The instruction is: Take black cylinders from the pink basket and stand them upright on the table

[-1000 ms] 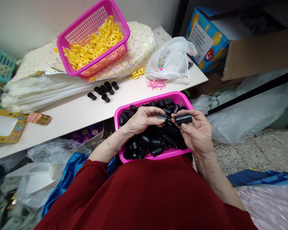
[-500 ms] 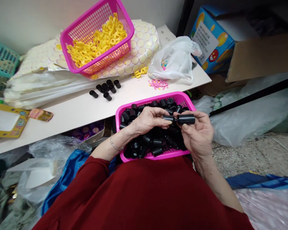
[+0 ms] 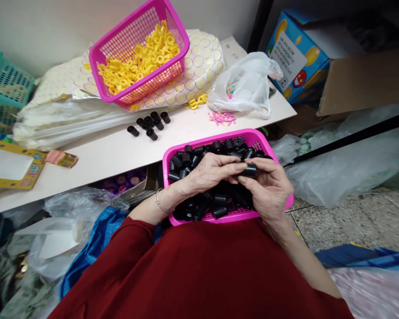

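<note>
Holds a black cylinder (image 3: 251, 170) between the fingers of the left hand (image 3: 214, 170) and the right hand (image 3: 271, 184), over a pink basket (image 3: 226, 218) heaped with black pieces (image 3: 221, 212); wears a bracelet (image 3: 158, 200) on the left wrist and a dark red top (image 3: 199, 270); has beyond, on a white table (image 3: 113, 153), a cluster of black tubes (image 3: 149, 122), scattered pink beads (image 3: 222, 118) beside a plastic bag (image 3: 249, 84), and a second basket (image 3: 119, 42) of yellow rings (image 3: 139, 62).
</note>
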Demonstrator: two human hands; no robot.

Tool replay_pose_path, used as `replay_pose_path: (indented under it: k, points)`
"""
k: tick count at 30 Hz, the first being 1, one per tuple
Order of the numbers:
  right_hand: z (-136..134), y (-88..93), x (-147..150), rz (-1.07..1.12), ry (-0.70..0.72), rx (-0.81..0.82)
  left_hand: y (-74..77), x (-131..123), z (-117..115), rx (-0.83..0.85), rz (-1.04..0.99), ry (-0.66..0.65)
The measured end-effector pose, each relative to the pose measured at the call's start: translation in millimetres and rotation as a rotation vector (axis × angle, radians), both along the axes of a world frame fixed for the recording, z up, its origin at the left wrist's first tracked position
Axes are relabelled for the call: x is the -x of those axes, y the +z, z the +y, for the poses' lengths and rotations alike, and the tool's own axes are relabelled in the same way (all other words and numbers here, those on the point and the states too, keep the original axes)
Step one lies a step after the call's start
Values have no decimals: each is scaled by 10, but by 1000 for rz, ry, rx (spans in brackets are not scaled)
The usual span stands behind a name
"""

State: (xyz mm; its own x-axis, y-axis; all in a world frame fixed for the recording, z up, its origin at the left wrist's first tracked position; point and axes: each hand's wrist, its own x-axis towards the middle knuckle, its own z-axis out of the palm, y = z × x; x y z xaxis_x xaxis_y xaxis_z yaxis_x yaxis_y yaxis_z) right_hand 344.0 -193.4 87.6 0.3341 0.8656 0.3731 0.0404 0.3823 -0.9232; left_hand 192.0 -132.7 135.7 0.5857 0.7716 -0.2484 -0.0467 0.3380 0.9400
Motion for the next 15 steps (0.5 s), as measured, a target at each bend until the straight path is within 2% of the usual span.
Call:
replay_pose_path:
  k: [2, 5, 8, 10, 13, 14, 15]
  points:
    - [-8, 14, -44, -128, -3, -50, 56, 5, -49, -94, 28, 3]
    - [13, 66, -141, -358, 121, -68, 103, 47, -55, -229, 58, 64]
    - [91, 99, -276, -471, 210, -10, 37, 238, 98, -311, 119, 257]
    - [157, 82, -393, -471, 125, 43, -71, 510, 284, -383, 245, 481]
    - [215, 14, -590, -438, -41, 118, -283, 1079, 603, -554, 590, 859]
    - [216, -10, -649, -440, -61, 138, -354, 1272, 696, -579, 749, 937]
    - [208, -31, -698, -452, -56, 155, -421, 1447, 773, -581, 910, 925]
